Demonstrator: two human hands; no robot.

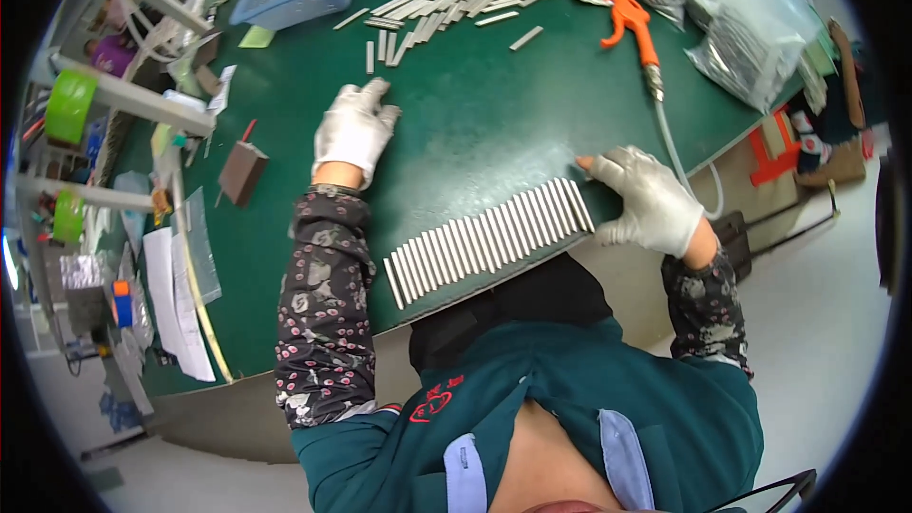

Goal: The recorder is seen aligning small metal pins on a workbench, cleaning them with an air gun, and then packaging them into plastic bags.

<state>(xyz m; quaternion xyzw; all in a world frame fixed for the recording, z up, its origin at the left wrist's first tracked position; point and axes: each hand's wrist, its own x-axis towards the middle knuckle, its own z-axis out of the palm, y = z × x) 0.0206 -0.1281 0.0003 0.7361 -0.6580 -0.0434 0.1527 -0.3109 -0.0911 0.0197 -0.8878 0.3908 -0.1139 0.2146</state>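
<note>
Right hand (651, 198), in a white glove with one bare fingertip (584, 162), is loosely spread beside the right end of the row of metal bars (491, 239). Its bare-tipped finger and its thumb stand apart, and no bar is seen between them; I cannot tell if the thumb touches the last bar. The row lies along the near edge of the green table (494, 123), a little slanted, the bars almost parallel with narrow gaps. It seems to be placed so close in order that both hands can reach every bar without stretching, and the gaps perhaps let each bar be seen separately. Left hand (353, 133), also gloved, is farther out, its fingers half bent and unclenched, holding nothing that I can see; whether it presses on the surface is not clear. Beyond it is the loose pile of bars (465, 0), in mixed directions, probably at the far side so that room is left for the row. An orange air gun (632, 24) lies right of the pile, and its hose (676, 147) runs toward the right edge, perhaps to be out of the way. Left of the pile is a blue bin (299, 9).
</note>
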